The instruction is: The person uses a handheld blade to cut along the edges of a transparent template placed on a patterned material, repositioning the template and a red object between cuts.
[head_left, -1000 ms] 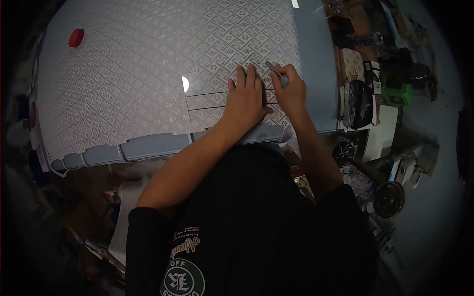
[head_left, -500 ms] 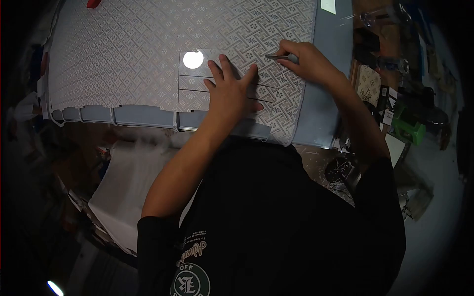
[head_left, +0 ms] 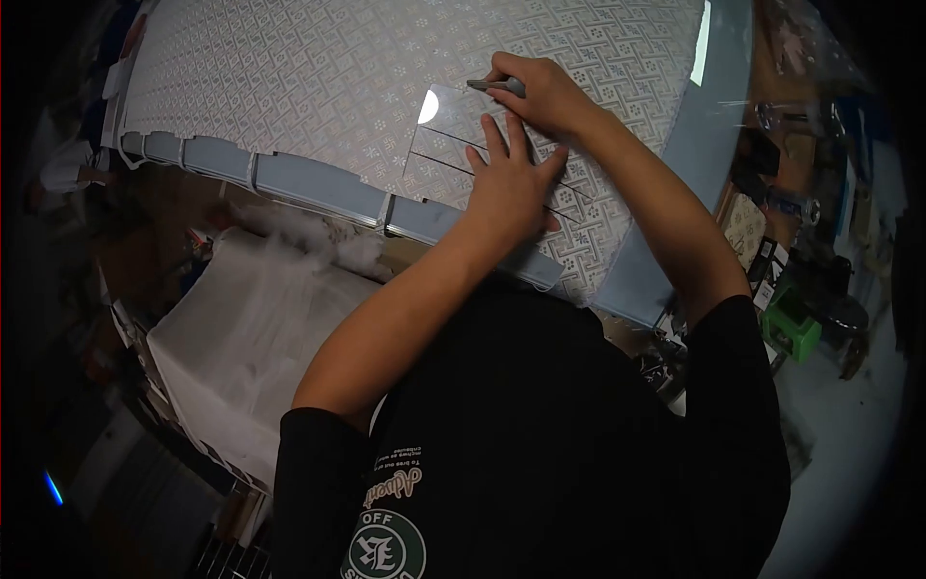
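My left hand point(head_left: 511, 183) lies with fingers spread on a clear, lined template point(head_left: 439, 135), pressing it flat on the patterned fabric point(head_left: 318, 77). A bright round reflection shows near the template's upper left corner. Above it, my right hand point(head_left: 540, 92) grips a slim marking or cutting tool point(head_left: 502, 86), whose tip points left and touches or hovers just over the fabric near the template's top edge. Which kind of tool it is, I cannot tell. The fabric covers most of a blue-grey table point(head_left: 694, 164).
White cloth point(head_left: 241, 328) hangs in a framed holder below the table's left front edge. Clips or loops point(head_left: 253, 172) run along that edge. At the right are a green object point(head_left: 791, 323), boxes and assorted clutter. A bright strip point(head_left: 702, 43) lies at the upper right.
The view has turned and shifted. My right hand has moved left along the template's top edge with the tool. My left hand remains spread on the template.
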A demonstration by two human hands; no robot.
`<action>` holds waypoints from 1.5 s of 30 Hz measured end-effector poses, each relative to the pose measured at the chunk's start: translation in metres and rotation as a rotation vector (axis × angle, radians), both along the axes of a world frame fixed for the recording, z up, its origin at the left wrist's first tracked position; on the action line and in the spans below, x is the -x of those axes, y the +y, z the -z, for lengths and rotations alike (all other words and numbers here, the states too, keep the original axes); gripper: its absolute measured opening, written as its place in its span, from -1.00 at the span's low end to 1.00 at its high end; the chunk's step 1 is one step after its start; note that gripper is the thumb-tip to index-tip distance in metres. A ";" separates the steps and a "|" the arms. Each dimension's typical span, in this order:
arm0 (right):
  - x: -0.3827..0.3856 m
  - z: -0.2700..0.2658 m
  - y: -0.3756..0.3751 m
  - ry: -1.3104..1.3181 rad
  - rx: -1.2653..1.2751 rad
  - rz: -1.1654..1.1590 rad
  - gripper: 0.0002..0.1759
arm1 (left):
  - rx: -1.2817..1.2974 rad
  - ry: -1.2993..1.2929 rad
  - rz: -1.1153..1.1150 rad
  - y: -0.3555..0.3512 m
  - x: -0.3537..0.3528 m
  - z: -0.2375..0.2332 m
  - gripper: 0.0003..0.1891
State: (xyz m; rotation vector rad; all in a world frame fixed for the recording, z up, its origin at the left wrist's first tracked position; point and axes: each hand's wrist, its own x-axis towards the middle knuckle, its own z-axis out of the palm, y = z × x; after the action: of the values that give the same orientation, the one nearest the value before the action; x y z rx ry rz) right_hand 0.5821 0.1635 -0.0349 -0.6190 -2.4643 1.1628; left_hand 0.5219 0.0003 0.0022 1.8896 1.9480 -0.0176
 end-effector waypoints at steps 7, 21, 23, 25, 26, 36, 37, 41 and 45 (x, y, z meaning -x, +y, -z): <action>0.002 0.006 -0.005 -0.038 0.128 0.098 -0.75 | -0.025 -0.030 0.015 -0.002 0.002 -0.004 0.11; 0.032 -0.028 0.006 -0.306 -0.034 -0.061 -0.73 | -0.060 -0.056 0.004 -0.005 0.003 0.003 0.08; 0.038 -0.007 0.004 -0.121 -0.102 -0.065 -0.73 | -0.016 -0.074 0.020 -0.003 0.004 0.001 0.07; 0.046 0.005 -0.001 -0.073 -0.053 -0.024 -0.73 | -0.013 -0.075 0.017 -0.003 0.003 0.000 0.07; 0.049 0.011 -0.004 -0.025 -0.002 0.016 -0.74 | -0.008 -0.076 0.013 -0.003 0.003 -0.001 0.07; 0.038 -0.002 -0.018 -0.046 0.169 0.121 -0.75 | -0.059 -0.028 0.043 -0.005 0.004 0.008 0.16; 0.028 -0.003 -0.016 0.006 0.186 0.177 -0.75 | -0.052 -0.069 0.019 -0.006 0.004 0.005 0.09; -0.047 -0.025 -0.021 0.110 0.062 0.336 -0.76 | -0.028 -0.119 0.002 -0.006 0.007 0.005 -0.02; -0.138 -0.039 -0.064 0.041 0.076 0.286 -0.77 | -0.113 -0.012 0.014 -0.007 0.005 0.024 0.09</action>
State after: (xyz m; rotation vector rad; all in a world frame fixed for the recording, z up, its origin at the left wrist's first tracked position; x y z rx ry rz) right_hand 0.7201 0.0993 0.0038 -0.9245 -2.2153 1.1450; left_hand 0.5170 -0.0065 -0.0216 1.9694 1.9659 0.1011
